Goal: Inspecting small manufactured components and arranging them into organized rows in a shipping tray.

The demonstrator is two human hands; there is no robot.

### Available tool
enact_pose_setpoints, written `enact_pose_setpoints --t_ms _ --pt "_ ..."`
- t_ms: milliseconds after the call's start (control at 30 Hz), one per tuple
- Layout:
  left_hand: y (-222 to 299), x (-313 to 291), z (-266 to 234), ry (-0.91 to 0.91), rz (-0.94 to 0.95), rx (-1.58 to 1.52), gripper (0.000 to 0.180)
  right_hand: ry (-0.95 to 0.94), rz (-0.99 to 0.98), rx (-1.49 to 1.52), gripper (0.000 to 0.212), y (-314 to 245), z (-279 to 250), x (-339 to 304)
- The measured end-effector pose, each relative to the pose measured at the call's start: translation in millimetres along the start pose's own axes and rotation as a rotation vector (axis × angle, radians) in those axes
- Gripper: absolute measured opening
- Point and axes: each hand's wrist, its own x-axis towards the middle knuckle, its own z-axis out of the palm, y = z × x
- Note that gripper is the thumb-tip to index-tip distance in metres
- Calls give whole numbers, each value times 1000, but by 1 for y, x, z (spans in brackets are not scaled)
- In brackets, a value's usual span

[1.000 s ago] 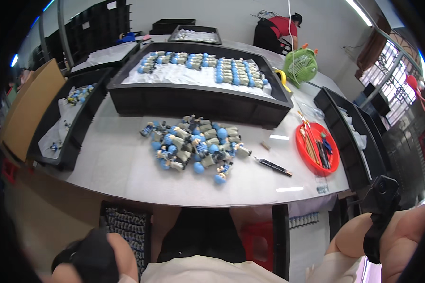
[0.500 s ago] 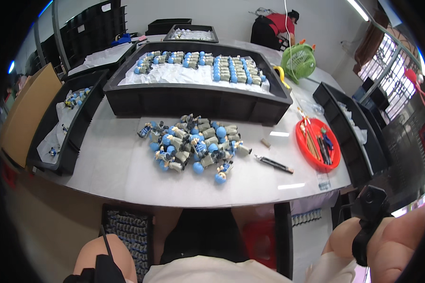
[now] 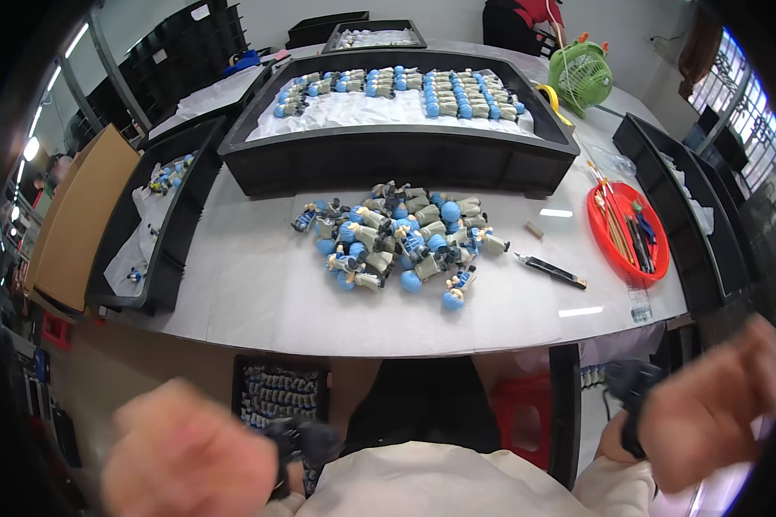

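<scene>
My left hand [image 3: 185,452] is a blurred shape at the lower left, in front of the table edge. My right hand [image 3: 716,401], also blurred, is raised at the lower right; a black strap with a small device circles each wrist. Motion smears the fingers of both, and no held thing is visible. Both hands are apart from the heap of small figurines [image 3: 414,237] with blue round heads and grey-beige bodies on the white table [image 3: 259,297]. One figurine [image 3: 457,289] lies at the heap's near edge. To its right lies a dark pen-like tool [image 3: 552,270].
Behind the heap stands a black tray [image 3: 397,162] holding rows of figurines on white paper. A red basket [image 3: 661,269] with brushes and tools, a small cork-like piece [image 3: 535,230] and a green fan [image 3: 580,77] are rightward. Black bins [image 3: 168,271] flank the table; a person [image 3: 517,26] bends beyond.
My left hand has come up into view at the lower left. My right hand has shifted and blurred. The view has tilted, so the table appears further right and higher; the heap looks unchanged.
</scene>
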Motion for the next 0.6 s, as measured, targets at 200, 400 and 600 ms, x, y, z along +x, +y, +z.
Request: enact_pose_setpoints --t_ms 200,400,600 --pt "-81 -76 -40 -340 -1064 864 13 -1300 466 -242 39 41 42 -79" --pt "-98 -55 -42 -1181 -569 990 24 -1150 598 -64 33 37 55 -121" --pt "-143 -47 -44 -1435 -545 1215 23 -983 688 45 37 28 67 -145"
